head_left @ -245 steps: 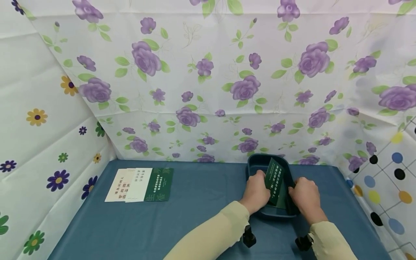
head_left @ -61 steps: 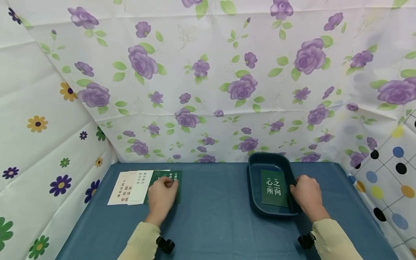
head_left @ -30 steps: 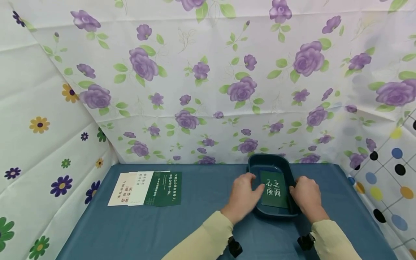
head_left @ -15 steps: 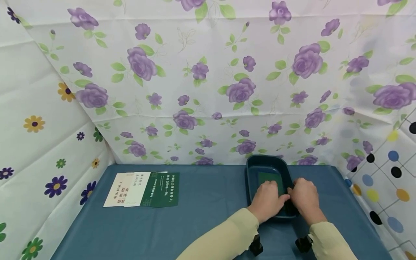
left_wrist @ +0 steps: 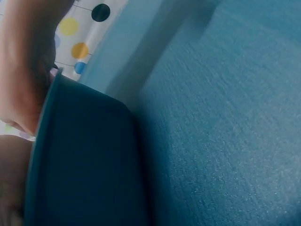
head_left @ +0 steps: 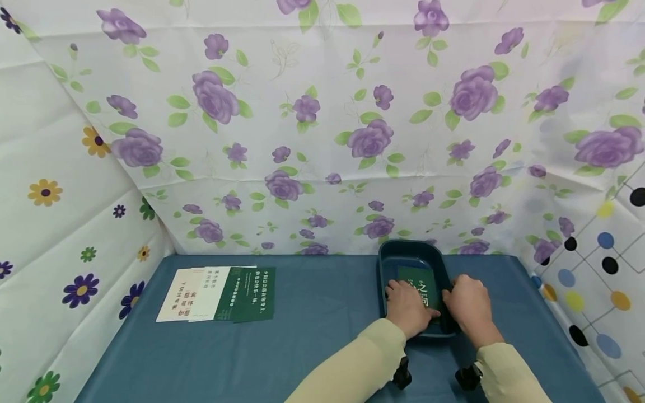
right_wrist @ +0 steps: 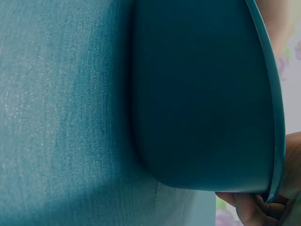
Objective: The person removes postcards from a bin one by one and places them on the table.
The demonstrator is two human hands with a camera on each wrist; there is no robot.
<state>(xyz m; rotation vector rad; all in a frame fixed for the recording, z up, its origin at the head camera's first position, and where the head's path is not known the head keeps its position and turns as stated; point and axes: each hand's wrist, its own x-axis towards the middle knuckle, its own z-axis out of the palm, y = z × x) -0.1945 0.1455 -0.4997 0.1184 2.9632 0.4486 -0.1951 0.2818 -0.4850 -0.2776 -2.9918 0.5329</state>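
A dark blue-green tray (head_left: pixel 387 324) stands on the right of the table, with a green card (head_left: pixel 427 280) bearing white characters lying flat inside it. My left hand (head_left: pixel 407 309) reaches over the near rim onto the card's lower part, thumb spread to the right and fingers to the left; its fingertips are partly hidden. My right hand (head_left: pixel 470 305) grips the tray's right rim. In the right wrist view, fingers of the right hand (right_wrist: pixel 256 211) curl at the end of the rim. The left wrist view has the left hand (left_wrist: pixel 14 174) behind the tray wall (left_wrist: pixel 89 155).
Several overlapping cards lie at the table's left: a cream one (head_left: pixel 173 296), a white one (head_left: pixel 205 299) and green ones (head_left: pixel 259 296). Blue cloth (head_left: pixel 312 313) covers the table. A floral curtain (head_left: pixel 312 140) hangs behind it, with patterned cloth on both sides.
My left hand has gone from the green cards at left, one of them added there since the earliest frame, across into the tray. The right hand keeps hold of the rim.
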